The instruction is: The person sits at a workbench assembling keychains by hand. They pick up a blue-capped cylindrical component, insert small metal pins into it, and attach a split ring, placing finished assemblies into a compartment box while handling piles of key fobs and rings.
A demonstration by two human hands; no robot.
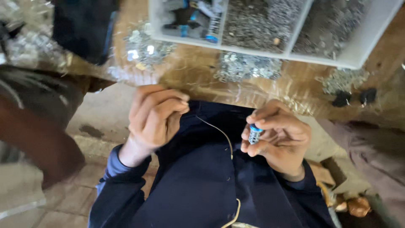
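My right hand (278,137) holds a small coiled metal spring piece with a blue cap (254,134) between thumb and fingers, above my dark blue lap. My left hand (155,115) is curled, with fingertips pinched together near the end of a thin pale wire or thread (219,131) that curves down over my lap. Whether the left fingers grip the thread is unclear in the blur. Both hands hover just in front of the table edge.
A white compartmented tray (358,52) with blue-capped parts (192,19) and heaps of small grey metal pieces stands on a plastic-covered wooden table (198,80). Loose piles of metal bits (247,66) lie beside it. Two small black pieces (354,98) sit at right. A person's dark sleeve (38,109) is at left.
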